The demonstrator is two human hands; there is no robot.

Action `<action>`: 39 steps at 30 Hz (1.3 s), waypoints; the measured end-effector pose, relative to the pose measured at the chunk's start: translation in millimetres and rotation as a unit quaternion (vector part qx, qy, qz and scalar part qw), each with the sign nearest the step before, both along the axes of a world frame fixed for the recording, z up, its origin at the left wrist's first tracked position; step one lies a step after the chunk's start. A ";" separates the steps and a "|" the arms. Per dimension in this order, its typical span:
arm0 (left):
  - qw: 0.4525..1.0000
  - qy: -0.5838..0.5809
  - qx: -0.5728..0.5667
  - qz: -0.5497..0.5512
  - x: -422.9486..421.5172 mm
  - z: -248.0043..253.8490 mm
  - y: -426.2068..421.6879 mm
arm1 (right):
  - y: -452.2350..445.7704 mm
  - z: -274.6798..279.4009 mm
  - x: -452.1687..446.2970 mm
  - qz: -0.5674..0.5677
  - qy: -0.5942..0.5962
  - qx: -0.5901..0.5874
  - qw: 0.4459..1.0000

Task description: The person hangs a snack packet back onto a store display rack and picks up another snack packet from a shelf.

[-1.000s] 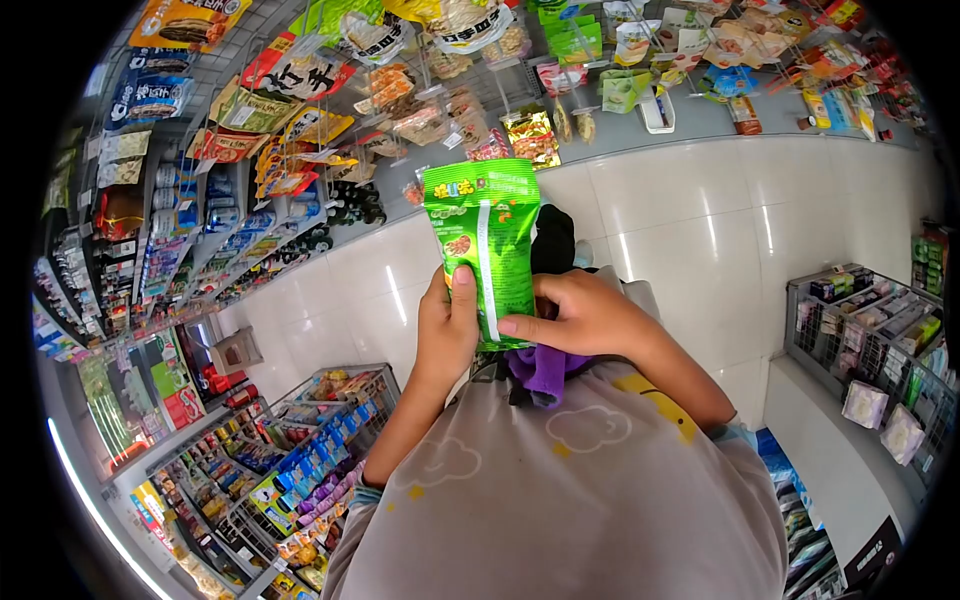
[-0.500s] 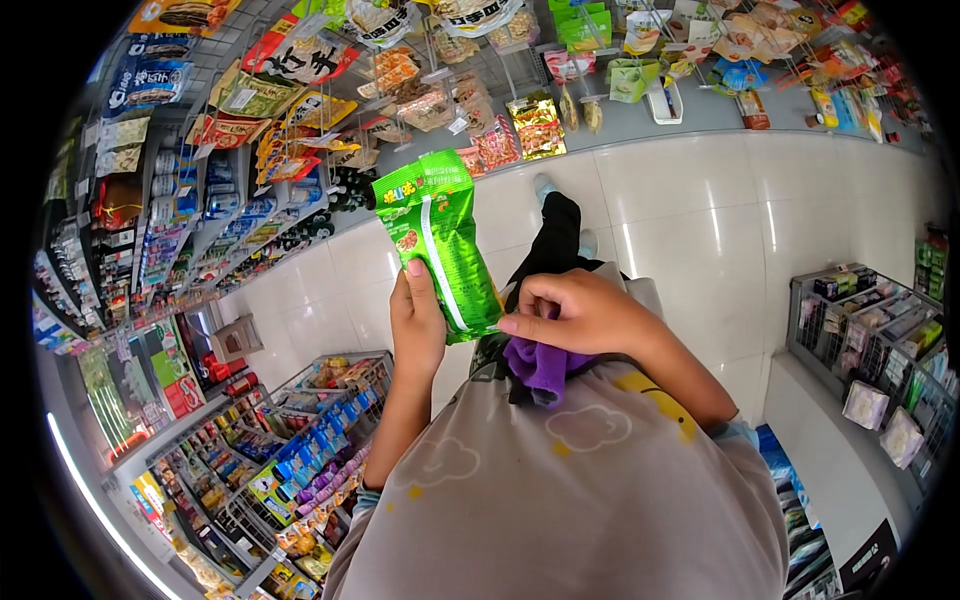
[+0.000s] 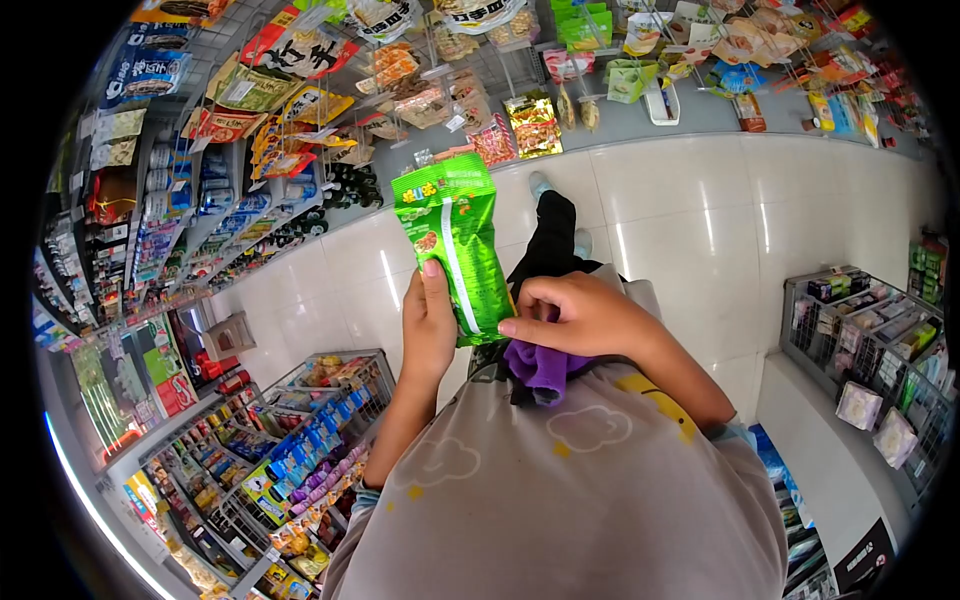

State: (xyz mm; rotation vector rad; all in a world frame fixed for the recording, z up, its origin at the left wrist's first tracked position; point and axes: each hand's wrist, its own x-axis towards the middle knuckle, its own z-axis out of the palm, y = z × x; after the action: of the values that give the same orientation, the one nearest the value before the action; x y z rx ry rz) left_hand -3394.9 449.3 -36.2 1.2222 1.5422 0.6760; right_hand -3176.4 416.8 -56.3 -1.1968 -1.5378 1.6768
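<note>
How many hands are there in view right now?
2: the left hand grips the green packet along its left side, and the right hand is at its lower right corner. No others are visible.

A packet (image 3: pixel 455 235) is held slightly tilted by the left hand (image 3: pixel 428 325), its lower corner touched by the right hand (image 3: pixel 578 312). A cloth (image 3: pixel 541 374) is seen below the latter. Beyond, snacks (image 3: pixel 535 126) are hung.

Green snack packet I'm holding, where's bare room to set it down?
The widest bare patch is tiled floor, between the black-trousered leg and the wire basket at right. A smaller one: the grey ledge between the white tray and the brown packet. Crowded: the hanging snack packets above and the wire baskets at lower left.
</note>
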 end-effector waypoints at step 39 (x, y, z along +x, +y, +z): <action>0.999 -0.008 -0.034 -0.007 58.6 37.0 -7.8 | -16.8 16.8 52.1 0.001 -0.007 -0.032 0.999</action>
State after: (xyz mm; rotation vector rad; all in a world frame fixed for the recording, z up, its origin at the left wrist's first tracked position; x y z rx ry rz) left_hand -3336.3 441.5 0.8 1.1733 1.5292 0.6178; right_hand -3124.3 400.0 -39.5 -1.2422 -1.5039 1.7342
